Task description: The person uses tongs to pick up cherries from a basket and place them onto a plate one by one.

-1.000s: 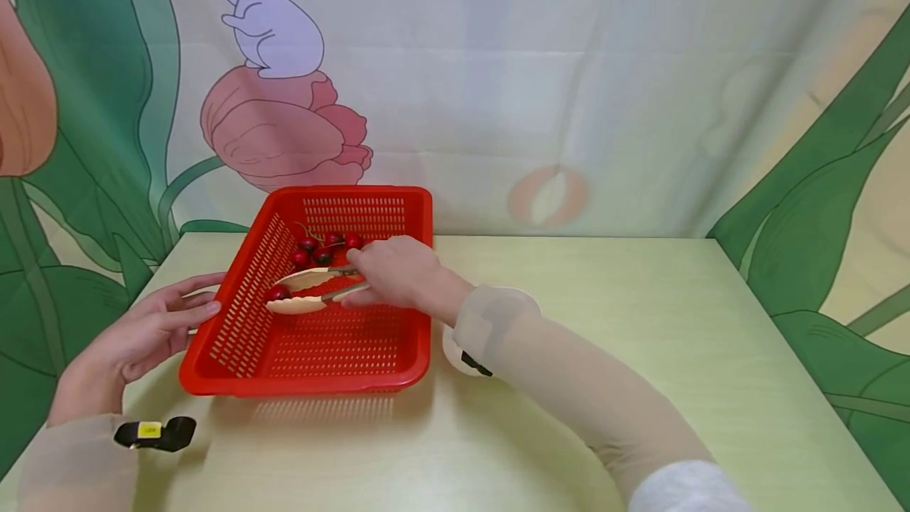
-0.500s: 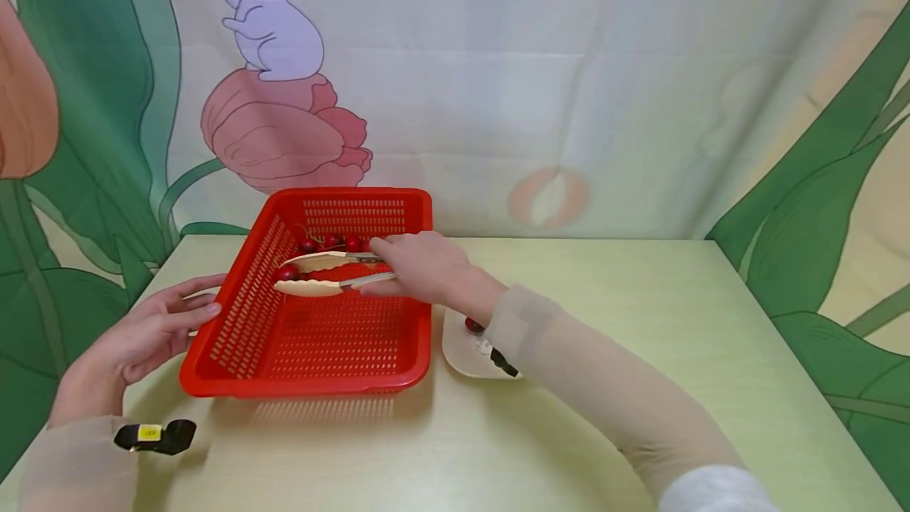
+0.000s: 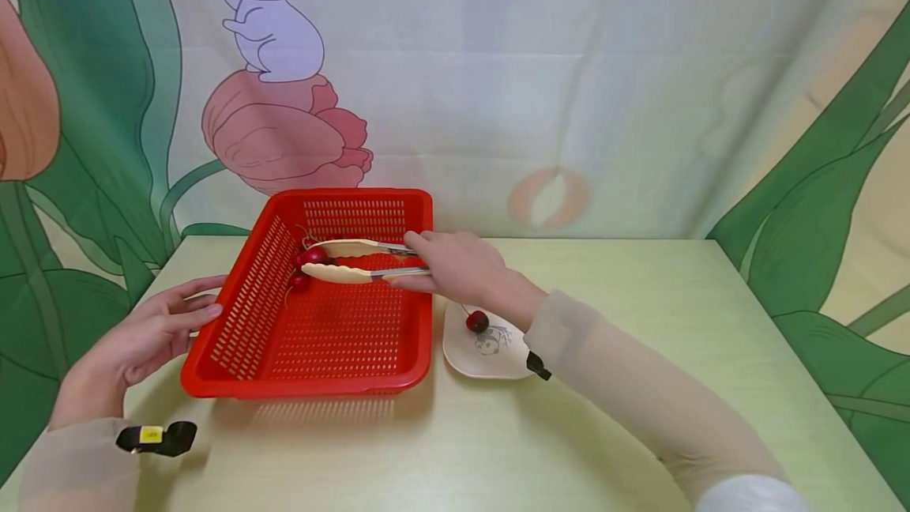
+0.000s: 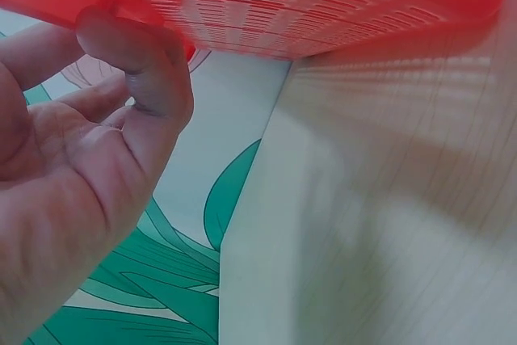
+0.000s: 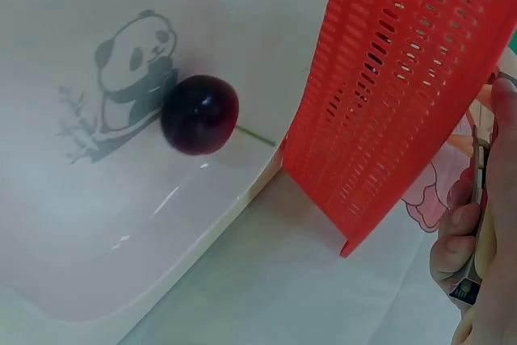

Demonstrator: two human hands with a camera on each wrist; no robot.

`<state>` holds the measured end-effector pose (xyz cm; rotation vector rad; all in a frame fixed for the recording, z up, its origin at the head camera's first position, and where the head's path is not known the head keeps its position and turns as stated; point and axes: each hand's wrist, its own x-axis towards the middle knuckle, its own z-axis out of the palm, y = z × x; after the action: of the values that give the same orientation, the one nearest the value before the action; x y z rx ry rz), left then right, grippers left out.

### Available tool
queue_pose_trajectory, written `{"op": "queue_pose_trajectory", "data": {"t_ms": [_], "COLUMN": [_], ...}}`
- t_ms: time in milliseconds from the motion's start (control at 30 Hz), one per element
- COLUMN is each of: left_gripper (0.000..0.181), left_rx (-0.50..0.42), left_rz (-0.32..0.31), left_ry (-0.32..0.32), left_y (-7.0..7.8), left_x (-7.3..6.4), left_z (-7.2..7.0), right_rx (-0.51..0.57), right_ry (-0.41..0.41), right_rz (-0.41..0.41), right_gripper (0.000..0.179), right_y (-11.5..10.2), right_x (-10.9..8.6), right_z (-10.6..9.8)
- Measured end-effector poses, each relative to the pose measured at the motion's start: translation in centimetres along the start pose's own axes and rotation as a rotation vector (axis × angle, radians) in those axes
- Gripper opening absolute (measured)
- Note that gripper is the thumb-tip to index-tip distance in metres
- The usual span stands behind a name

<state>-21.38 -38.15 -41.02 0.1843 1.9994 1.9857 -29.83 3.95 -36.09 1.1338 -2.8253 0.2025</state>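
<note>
A red plastic basket [image 3: 306,385] with slotted walls stands on the table. My left hand [image 3: 159,326] holds its left rim, the thumb at the edge and other fingers partly hidden beneath. My right hand [image 3: 455,263] grips metal tongs [image 3: 341,273] with scalloped cream tips, reaching in over the right side. Between the tips is a dark red cherry [image 3: 313,257]. Another cherry [image 3: 299,283] lies just below the tips; those behind the tongs are mostly hidden. Right of the basket, under my right forearm, a white plate [image 3: 462,358] with a panda print bears one stemmed cherry [image 5: 200,115].
The pale table [image 3: 640,291] extends to the right of the plate. A curtain [image 3: 483,85] printed with plants and a white animal hangs right behind the table's back edge. The plate sits close to the basket's right wall.
The tongs have moved right and slightly back inside the basket with a cherry between their tips. My right forearm has shifted right, uncovering the plate and its cherry. My left hand stays put.
</note>
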Motion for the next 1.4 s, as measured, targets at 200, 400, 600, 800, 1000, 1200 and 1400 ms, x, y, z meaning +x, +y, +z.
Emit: {"op": "queue_pose_trajectory", "data": {"t_ms": [200, 400, 600, 800, 1000, 1200, 1400], "left_gripper": [0.041, 0.041, 0.041, 0.041, 0.042, 0.042, 0.042], "left_rx": [-0.018, -0.017, 0.007, 0.039, 0.056, 0.071, 0.057], "left_rz": [0.004, -0.005, -0.011, -0.007, -0.005, -0.012, -0.005], "left_ry": [-0.019, -0.016, -0.013, -0.017, -0.021, -0.015, -0.032], "left_y": [0.0, 0.2, 0.2, 0.2, 0.2, 0.2, 0.1], "left_x": [-0.1, 0.0, 0.0, 0.0, 0.1, -0.1, 0.0], "left_z": [0.0, 0.1, 0.1, 0.0, 0.1, 0.1, 0.1], "right_rx": [0.006, 0.037, 0.025, 0.011, 0.011, 0.024, 0.019], "right_ry": [0.026, 0.062, 0.121, 0.156, 0.186, 0.195, 0.195], "right_rz": [0.001, 0.007, 0.004, 0.001, 0.013, 0.030, 0.075], "right_gripper": [0.048, 0.050, 0.046, 0.044, 0.044, 0.044, 0.043], "right_y": [0.5, 1.4, 2.2, 3.0, 4.0, 5.0, 6.2], "right_x": [-1.5, -2.9, -4.1, -5.4, -6.8, -8.3, -10.3], "right_z": [-0.7, -0.8, -0.4, -0.2, -0.1, -0.1, 0.1]}}
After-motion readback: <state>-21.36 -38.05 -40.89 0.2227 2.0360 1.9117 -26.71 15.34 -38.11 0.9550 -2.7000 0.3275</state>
